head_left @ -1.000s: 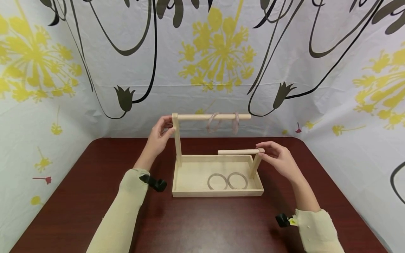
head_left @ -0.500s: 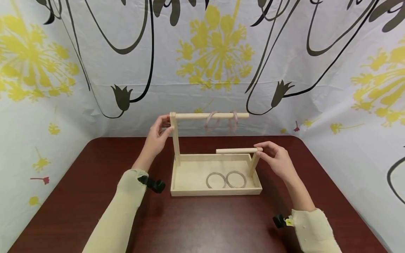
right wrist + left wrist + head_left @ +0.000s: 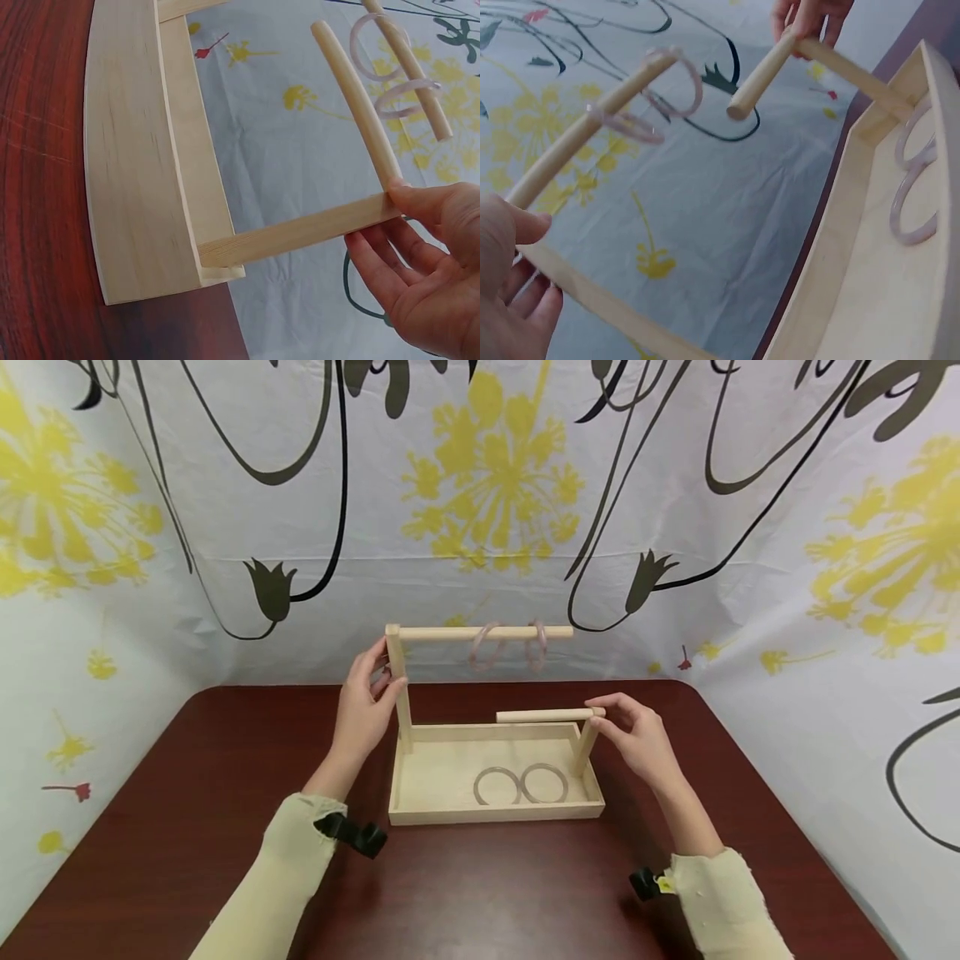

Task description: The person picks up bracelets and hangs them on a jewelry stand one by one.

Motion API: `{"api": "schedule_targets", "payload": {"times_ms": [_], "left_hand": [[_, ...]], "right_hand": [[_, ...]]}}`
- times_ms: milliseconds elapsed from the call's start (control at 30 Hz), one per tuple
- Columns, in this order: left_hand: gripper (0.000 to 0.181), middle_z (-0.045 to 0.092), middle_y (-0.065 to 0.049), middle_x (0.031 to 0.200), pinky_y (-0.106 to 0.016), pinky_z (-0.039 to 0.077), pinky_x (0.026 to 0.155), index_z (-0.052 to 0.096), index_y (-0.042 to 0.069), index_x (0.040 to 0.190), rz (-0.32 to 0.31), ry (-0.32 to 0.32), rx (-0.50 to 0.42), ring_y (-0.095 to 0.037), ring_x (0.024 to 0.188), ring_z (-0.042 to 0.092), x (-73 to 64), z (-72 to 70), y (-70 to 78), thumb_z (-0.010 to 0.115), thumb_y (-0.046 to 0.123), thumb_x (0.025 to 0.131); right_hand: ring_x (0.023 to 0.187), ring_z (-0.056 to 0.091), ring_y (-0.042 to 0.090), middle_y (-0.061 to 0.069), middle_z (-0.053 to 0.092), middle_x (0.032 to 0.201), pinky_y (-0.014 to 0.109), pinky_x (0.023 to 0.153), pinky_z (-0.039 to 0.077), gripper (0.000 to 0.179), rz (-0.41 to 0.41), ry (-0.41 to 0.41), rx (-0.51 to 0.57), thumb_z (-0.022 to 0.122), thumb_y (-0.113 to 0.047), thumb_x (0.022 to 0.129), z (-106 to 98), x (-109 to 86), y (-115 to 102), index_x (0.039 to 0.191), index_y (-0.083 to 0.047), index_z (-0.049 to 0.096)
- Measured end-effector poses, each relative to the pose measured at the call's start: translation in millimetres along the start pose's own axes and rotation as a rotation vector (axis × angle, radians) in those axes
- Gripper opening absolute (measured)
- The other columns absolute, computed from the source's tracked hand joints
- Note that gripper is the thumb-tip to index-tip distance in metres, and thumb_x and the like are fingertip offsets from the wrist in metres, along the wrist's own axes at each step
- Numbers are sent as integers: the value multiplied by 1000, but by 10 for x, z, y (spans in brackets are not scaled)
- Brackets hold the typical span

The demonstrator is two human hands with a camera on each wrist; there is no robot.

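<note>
A: Where does the bangle stand (image 3: 450,732) sit?

B: Between the two grips, its tray (image 3: 450,817) resting on the counter (image 3: 465,893). The left grip (image 3: 360,710) pinches the tall post (image 3: 404,718) just below its top; the right grip (image 3: 637,739) pinches the head of the short post (image 3: 296,232).

A: How would it handle?

B: Light and stiff, I'd judge: bare wood, not slippery. The posts suit a pinch, but the upper dowel (image 3: 442,633), right of the left grip, and the lower dowel (image 3: 536,717), left of the right grip, have free ends, so I'd avoid lifting by those.

A: And the bangles?

B: The hanging bangles (image 3: 697,90), well right of the left grip, look smooth and possibly brittle; tilting could slide them off. Two lying bangles (image 3: 911,238) are in the tray, below and left of the right grip.

A: Anything different from a second ago?

B: The left grip is lower on its post. The right grip looks unchanged, and the bangles keep their places.
</note>
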State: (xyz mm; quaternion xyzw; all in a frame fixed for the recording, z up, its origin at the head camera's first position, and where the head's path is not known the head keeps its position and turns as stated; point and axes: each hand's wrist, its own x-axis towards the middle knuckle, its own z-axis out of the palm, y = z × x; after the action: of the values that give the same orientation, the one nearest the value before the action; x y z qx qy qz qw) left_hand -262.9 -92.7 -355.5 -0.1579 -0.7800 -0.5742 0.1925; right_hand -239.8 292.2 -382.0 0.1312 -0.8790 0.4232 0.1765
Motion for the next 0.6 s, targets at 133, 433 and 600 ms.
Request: {"api": "schedule_targets", "payload": {"times_ms": [133, 433, 600], "left_hand": [[70, 31, -19, 153, -46, 39, 116, 29, 6, 156, 8, 6, 24, -33, 138, 40, -95, 38, 63, 65, 9, 96], [73, 28, -20, 149, -47, 39, 116, 29, 6, 155, 20, 57, 0, -33, 137, 39, -231, 120, 97, 69, 10, 94], [74, 30, -21, 144, -48, 42, 113, 30, 7, 154, 15, 66, -22, -35, 128, 46, -290, 171, 74, 71, 11, 92]], "right_hand": [[100, 55, -17, 13, 72, 117, 7, 89, 45, 23, 8, 3, 8, 69, -15, 95, 15, -4, -3, 117, -8, 70], [99, 54, -17, 13, 72, 118, 8, 90, 45, 25, 20, 0, 6, 68, -15, 95, 16, -8, -27, 118, -6, 69], [100, 53, -18, 12, 71, 119, 11, 91, 47, 25, 20, -2, 5, 68, -16, 95, 17, -14, -30, 118, -8, 69]]}}
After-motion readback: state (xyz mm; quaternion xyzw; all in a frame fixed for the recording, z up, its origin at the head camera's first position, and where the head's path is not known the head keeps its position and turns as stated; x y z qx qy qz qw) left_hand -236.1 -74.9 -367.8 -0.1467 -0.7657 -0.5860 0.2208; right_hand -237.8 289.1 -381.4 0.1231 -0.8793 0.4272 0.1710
